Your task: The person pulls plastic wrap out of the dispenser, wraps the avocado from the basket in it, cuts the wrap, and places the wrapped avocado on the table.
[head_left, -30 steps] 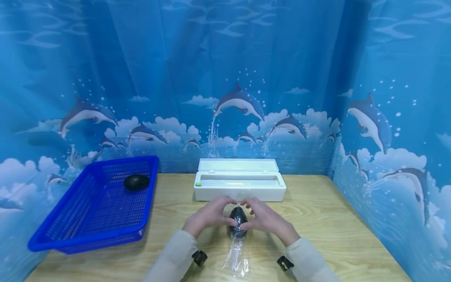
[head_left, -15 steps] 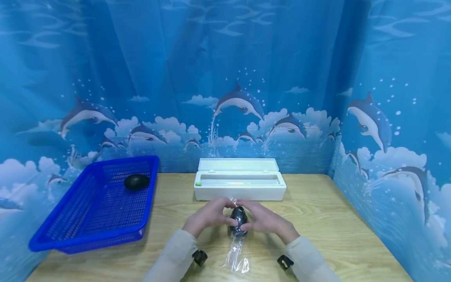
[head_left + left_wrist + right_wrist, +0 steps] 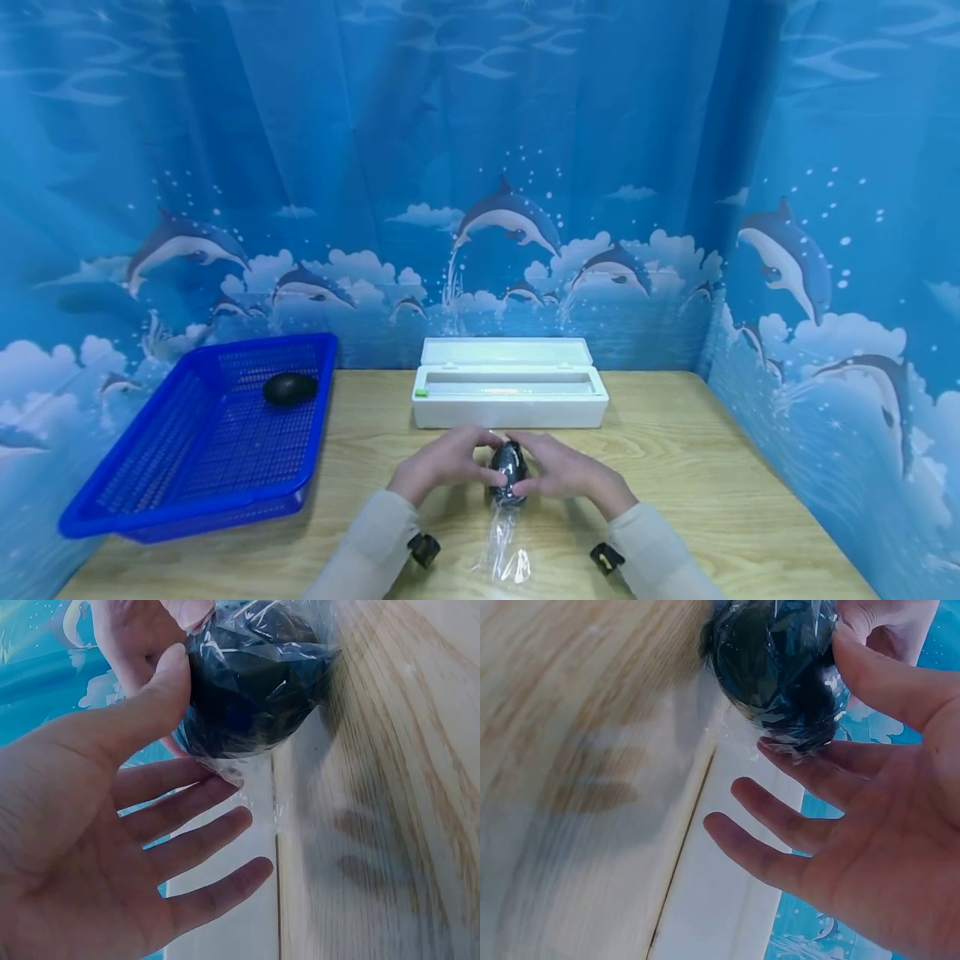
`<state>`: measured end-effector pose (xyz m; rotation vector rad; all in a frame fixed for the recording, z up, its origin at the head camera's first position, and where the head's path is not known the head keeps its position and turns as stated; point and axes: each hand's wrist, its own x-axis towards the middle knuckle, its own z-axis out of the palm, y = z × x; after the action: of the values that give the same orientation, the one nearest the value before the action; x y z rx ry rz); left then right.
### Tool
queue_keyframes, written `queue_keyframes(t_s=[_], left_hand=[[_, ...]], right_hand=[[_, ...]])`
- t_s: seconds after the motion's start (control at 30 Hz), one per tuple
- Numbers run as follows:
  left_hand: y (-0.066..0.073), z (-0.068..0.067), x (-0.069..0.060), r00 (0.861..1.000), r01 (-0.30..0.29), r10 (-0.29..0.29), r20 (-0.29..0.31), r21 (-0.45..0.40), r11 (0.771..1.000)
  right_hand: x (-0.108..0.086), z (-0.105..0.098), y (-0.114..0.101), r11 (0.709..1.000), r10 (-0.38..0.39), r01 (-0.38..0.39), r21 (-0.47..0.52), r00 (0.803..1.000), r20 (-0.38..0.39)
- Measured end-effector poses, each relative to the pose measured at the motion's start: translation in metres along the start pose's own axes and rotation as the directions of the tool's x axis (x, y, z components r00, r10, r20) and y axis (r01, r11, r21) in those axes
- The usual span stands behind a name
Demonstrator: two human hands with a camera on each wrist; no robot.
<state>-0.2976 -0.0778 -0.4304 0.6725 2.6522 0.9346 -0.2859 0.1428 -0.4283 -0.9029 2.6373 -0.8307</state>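
Note:
A dark, egg-shaped avocado (image 3: 509, 463) lies on the table in front of me, wrapped in clear cling film whose loose tail (image 3: 501, 542) runs toward me. My left hand (image 3: 448, 458) holds it from the left, thumb on the near side and fingertips at the far end. From the right, my right hand (image 3: 566, 467) grips it the same way. In the left wrist view the film around the avocado (image 3: 247, 690) looks wrinkled, and the outer fingers are spread off it. The right wrist view shows film bunched under the fingertips (image 3: 769, 746).
Behind my hands stands a white cling film box (image 3: 510, 412), lid up, with a small green piece at its left end. A blue plastic basket (image 3: 322, 417) on the left holds another dark avocado (image 3: 289, 388). A dolphin-printed curtain (image 3: 480, 167) encloses the table (image 3: 720, 500).
My right fingers have closed in over the far end of the avocado, near the left fingertips. The avocado, box and basket stay in place.

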Motion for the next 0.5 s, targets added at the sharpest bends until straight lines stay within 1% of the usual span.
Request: queue_keyframes(t_s=[0.23,0.37,0.5], left_hand=[[-0.0022,0.0004,-0.0002,0.999,-0.04,0.04,0.034,-0.003,0.999],[-0.0013,0.0,-0.0009,0.999,-0.029,0.029,0.044,0.005,1.0],[-0.0005,-0.0001,-0.0018,0.999,-0.009,0.008,0.048,0.018,1.0]], right_hand=[[-0.0003,0.0005,0.0013,0.999,-0.031,0.031,-0.017,0.999,0.014],[-0.001,-0.0004,0.0006,0.999,-0.039,0.039,-0.013,0.999,0.012],[-0.002,-0.0005,-0.0011,1.0,-0.024,0.024,0.006,1.0,0.011]])
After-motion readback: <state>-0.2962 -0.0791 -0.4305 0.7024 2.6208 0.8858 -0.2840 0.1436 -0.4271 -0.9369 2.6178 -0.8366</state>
